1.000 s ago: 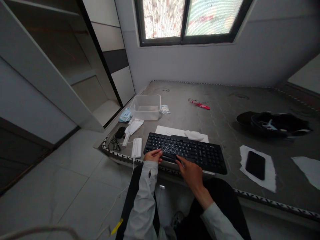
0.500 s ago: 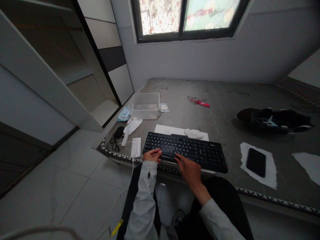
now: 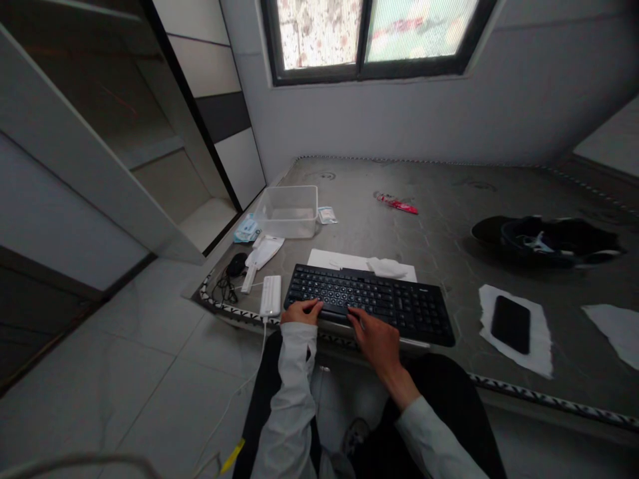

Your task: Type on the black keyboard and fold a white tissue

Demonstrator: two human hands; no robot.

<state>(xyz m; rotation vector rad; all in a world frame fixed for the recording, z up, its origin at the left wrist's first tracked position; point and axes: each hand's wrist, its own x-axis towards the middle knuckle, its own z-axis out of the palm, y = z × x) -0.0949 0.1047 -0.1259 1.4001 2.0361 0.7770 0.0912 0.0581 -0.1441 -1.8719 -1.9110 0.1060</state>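
Keyboard [image 3: 369, 303], lower centre of frame, overhangs the mattress edge [image 3: 349, 340]; left hand [image 3: 301, 311] and right hand [image 3: 375, 336] rest fingers spread, clamping nothing, so downward pressure could tip it floorward.

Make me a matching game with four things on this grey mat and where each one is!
Things:
1. black keyboard
2. black flat phone
3. clear plastic box
4. red wrapper

Places:
A. on a white sheet, right of the keyboard
B. far back, middle of the mat
C. under both hands
D. back left, near the mat's edge

Pairs: 1-C, 2-A, 3-D, 4-B
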